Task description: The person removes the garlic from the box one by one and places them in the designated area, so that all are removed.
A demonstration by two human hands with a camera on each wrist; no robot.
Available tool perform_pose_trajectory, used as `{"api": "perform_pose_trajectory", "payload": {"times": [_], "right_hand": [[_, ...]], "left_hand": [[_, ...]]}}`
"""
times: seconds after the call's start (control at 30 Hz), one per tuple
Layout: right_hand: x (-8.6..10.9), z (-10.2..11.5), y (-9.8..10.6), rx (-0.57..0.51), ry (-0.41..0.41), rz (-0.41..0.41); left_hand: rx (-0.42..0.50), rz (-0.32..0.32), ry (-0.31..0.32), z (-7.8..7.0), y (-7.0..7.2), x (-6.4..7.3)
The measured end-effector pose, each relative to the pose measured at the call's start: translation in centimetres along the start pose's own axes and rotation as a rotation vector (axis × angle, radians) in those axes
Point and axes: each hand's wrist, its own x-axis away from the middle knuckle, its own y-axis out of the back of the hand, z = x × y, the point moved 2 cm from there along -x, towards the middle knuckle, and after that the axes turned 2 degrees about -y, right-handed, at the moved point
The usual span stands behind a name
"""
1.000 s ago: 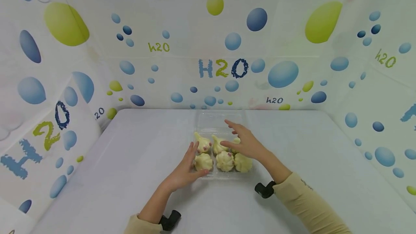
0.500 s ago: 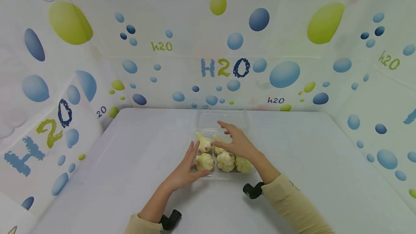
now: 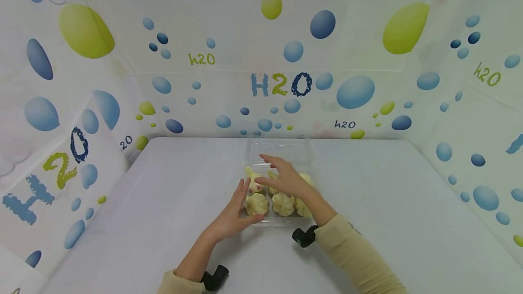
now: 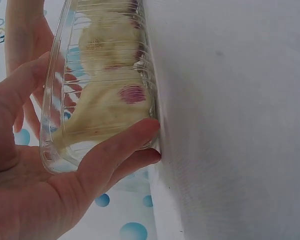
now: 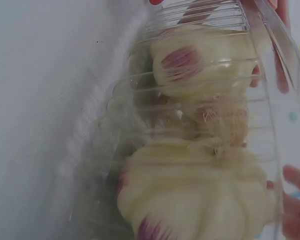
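R hand [image 3: 288, 179] is moving L across the open plastic clamshell [image 3: 282, 222] vs. a sec ago, its wrist now hiding more of the R column of garlic bulbs [image 3: 302, 208]; prob. work is shifting toward the L side, no bulb being lifted out. Its fingers are spreading loosely, holding nothing visible. L hand [image 3: 232, 219] is staying put, fingers lying straight along the clamshell's L wall, thumb resting by the front edge. Clamshell is sitting mid-width on the white tabletop [image 3: 184, 171], its clear lid [image 3: 282, 147] lying back by the bubble-print backdrop [image 3: 282, 35]; R hand is blocking part of the back row from the head cam
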Motion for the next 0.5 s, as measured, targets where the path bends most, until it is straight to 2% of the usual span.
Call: {"api": "perform_pose_trajectory", "payload": {"times": [0.27,0.5], "right_hand": [[-0.7,0.7,-0.5,0.018,-0.017,0.021],[-1.6,-0.3,-1.6,0.039,-0.019,0.022]], "left_hand": [[0.016,-0.002,-0.007,-0.2,-0.1,0.1],[0.037,0.004,-0.010,0.1,-0.2,0.0]]}}
